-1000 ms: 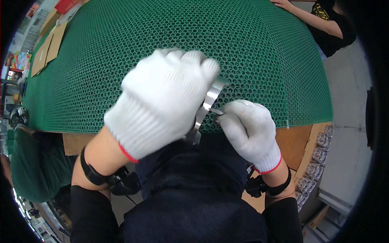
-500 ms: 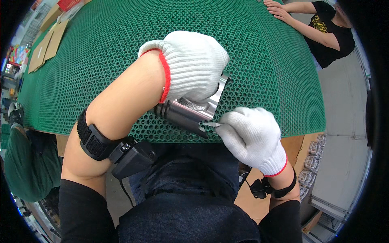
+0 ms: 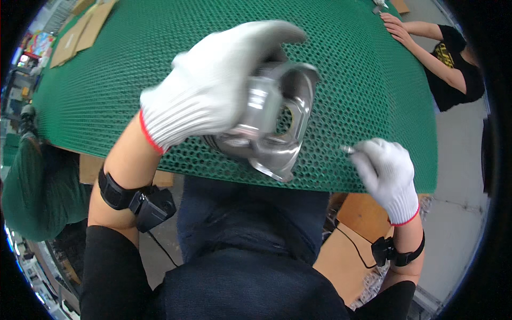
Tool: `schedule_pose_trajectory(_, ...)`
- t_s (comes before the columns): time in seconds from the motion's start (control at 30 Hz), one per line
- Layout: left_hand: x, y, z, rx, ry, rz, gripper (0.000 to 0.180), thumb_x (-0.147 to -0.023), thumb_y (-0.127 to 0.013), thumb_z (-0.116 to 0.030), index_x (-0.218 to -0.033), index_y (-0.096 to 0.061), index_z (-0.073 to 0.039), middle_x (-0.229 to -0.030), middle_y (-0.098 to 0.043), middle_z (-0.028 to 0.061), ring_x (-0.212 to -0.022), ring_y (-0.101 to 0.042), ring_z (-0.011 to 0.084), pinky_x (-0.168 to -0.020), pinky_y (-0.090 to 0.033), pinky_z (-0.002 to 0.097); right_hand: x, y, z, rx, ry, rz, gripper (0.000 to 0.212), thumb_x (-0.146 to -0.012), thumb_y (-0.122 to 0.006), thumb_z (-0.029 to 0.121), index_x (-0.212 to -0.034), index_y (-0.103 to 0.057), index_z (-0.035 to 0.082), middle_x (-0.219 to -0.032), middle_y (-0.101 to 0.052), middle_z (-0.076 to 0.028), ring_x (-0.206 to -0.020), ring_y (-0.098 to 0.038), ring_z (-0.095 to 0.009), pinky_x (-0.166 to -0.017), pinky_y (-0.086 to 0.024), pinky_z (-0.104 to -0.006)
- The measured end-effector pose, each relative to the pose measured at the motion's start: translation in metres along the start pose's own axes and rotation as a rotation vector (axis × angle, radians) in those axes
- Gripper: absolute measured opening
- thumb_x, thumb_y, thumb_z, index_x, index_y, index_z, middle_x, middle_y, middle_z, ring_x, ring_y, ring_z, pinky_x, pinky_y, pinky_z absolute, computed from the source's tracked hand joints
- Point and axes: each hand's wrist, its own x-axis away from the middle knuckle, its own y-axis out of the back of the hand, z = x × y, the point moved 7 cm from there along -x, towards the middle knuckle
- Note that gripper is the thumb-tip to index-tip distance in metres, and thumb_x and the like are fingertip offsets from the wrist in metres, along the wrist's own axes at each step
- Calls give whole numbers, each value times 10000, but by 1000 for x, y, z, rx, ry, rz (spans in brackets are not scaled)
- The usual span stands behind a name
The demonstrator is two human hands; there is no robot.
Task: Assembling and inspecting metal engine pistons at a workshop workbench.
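Note:
A shiny metal piston with dark grooves round one end is tilted over the green mat. Its hollow side and a round opening face me. My left hand, in a white knitted glove, grips the piston from its left and far side; motion smears both, and some fingers are hidden behind the metal. Apart from the piston, to the right near the mat's front edge, is my right hand, gloved too. Its fingers are closed round a small silver tool, of which only a blurred short tip shows.
The green honeycomb mat covers the table. Flat cardboard lies at the far left. At the far right another person's hands rest on the mat edge. Below the table's front right are brown boards and several metal parts.
The piston has turned so its hollow side shows, and my left hand has rotated with it. My right hand has drawn away to the right with the small tool.

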Motion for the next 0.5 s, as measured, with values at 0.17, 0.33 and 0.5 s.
schedule_pose_trajectory(0.17, 106, 22, 55, -234, 43, -229, 714, -751, -726, -89, -1396, -431, -9, -1099, -651, 183, -1006, -662, 317, -884, -541, 379, -50, -23, -22, 128, -115, -203, 455, -842, -663, 146, -1279, -569, 234, -1043, -639, -111, -846, -656, -301, -724, -548, -396)
schedule_pose_trajectory(0.33, 145, 25, -9, -216, 337, 251, 698, -760, -714, -103, -1392, -436, 0, -892, -665, 170, -821, -665, 338, -694, -523, 424, 4, 46, 19, -242, 89, -504, 407, -849, -599, 87, -1253, -584, 42, -1153, -622, -133, -968, -641, -267, -806, -532, -327)
schedule_pose_trajectory(0.5, 101, 58, -38, -173, -258, 93, 441, -718, -780, -358, -1019, -644, -66, -1026, -615, 109, -1014, -594, 321, -914, -451, 513, 85, 137, 62, -576, 66, -313, 336, -775, -660, 374, -946, -652, 84, -851, -735, -115, -730, -694, -343, -628, -558, -412)
